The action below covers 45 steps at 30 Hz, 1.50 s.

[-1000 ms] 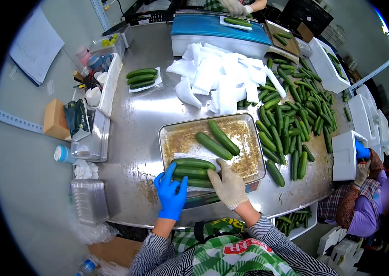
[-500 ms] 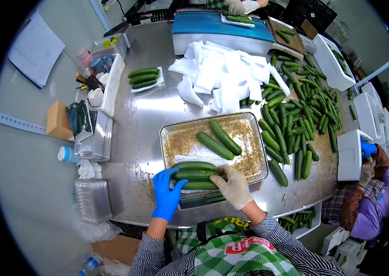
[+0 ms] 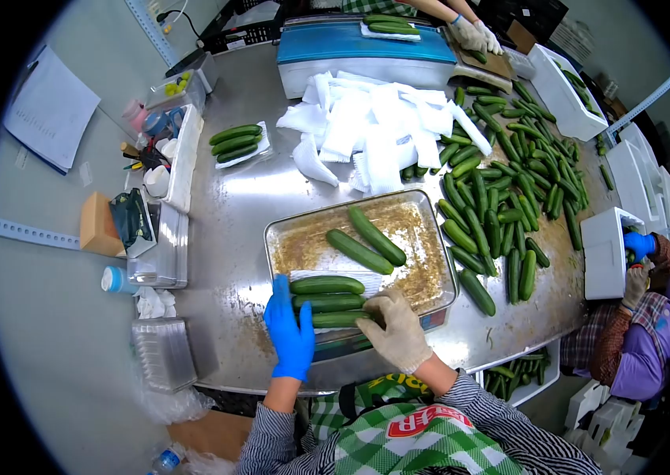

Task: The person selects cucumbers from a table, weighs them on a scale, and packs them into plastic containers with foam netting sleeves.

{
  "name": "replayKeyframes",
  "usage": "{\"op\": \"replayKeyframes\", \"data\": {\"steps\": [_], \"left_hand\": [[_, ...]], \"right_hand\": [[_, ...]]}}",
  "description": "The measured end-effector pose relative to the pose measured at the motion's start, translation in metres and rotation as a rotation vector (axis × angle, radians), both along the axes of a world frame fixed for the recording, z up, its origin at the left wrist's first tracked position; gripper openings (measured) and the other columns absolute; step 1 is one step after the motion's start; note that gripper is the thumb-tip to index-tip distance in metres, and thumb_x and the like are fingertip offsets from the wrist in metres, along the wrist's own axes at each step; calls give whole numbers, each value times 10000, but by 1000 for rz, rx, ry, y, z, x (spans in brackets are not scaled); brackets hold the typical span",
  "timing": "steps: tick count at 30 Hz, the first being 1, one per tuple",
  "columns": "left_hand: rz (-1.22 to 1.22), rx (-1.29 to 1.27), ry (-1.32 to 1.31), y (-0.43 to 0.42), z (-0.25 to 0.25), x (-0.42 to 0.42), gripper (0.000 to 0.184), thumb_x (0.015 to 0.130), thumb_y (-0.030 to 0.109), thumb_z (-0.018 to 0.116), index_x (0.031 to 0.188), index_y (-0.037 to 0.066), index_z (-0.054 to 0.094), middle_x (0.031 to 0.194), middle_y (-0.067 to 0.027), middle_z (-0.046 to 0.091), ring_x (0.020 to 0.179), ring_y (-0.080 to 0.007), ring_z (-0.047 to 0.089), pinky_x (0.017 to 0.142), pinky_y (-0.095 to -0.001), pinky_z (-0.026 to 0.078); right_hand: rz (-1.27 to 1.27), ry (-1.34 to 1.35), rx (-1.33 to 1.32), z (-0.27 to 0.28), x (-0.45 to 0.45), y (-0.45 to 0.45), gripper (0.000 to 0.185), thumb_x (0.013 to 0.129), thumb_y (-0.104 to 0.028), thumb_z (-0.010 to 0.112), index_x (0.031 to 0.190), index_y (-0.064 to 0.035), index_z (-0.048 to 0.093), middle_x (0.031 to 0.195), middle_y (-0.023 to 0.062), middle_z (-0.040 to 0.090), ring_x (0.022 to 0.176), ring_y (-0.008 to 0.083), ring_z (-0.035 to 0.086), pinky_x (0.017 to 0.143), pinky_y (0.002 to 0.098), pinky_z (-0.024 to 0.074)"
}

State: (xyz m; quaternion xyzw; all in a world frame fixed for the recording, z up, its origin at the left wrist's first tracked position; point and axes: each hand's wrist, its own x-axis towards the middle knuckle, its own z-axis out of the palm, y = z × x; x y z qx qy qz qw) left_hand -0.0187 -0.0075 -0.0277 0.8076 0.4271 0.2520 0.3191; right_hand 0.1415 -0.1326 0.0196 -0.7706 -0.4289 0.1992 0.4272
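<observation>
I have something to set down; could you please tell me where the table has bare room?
The table is bare between the tray and the clear containers, up to the group of three cucumbers. It is crowded with white pads beyond the tray and piled cucumbers to its right.

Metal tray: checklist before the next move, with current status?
1. Three cucumbers side by side: ok.
2. White pad under the trio: ok, its far edge shows beyond them.
3. Left hand and right hand at opposite ends of the trio: ok.
4. Firm hold from both sets of fingers: cannot tell.
5. Tray free of other cucumbers: not ok, two more lie beyond the pad.
6. Co-workers' hands away from the tray: ok.
</observation>
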Motion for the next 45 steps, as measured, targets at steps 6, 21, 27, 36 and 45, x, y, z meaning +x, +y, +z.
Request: {"op": "replayKeyframes", "data": {"steps": [6, 21, 27, 36, 45], "left_hand": [[-66, 55, 42, 4, -10, 0, 562, 973, 146, 457, 1495, -13, 323, 1519, -204, 377, 1387, -370, 365, 1140, -448, 263], [-29, 122, 53, -2, -13, -1, 551, 962, 143, 512, 1469, -20, 370, 1496, -210, 407, 1374, -366, 389, 1115, -448, 291], [-30, 188, 36, 0, -15, -2, 516, 959, 143, 502, 1440, -22, 416, 1464, -221, 441, 1363, -354, 409, 1114, -443, 293], [44, -118, -394, 1, -20, -12, 483, 1032, 215, 349, 1459, -4, 403, 1464, -181, 459, 1344, -314, 433, 1128, -401, 302], [-60, 51, -295, 15, -10, -12, 509, 1002, 228, 455, 1474, 44, 405, 1483, -167, 447, 1319, -330, 449, 1111, -412, 324]], "right_hand": [[58, -55, -26, -10, -4, 4, 209, 797, -190, 752, 921, -59, 645, 887, 130, 615, 812, 330, 631, 722, 414, 517], [148, -526, -434, 9, 78, 89, 699, 729, -284, 748, 1301, -6, 456, 1096, 210, 617, 1016, 363, 622, 884, 442, 511], [132, -349, -298, 23, 91, 78, 694, 745, -228, 707, 1350, -58, 414, 998, 242, 628, 942, 363, 657, 868, 425, 543], [597, -644, -144, 40, 5, 50, 581, 838, -281, 688, 1342, -111, 453, 1271, 195, 540, 1168, 322, 550, 935, 472, 466], [230, -555, 50, 13, 14, 17, 406, 839, -195, 646, 1221, -76, 574, 1310, 204, 534, 1174, 352, 539, 925, 497, 427]]}}
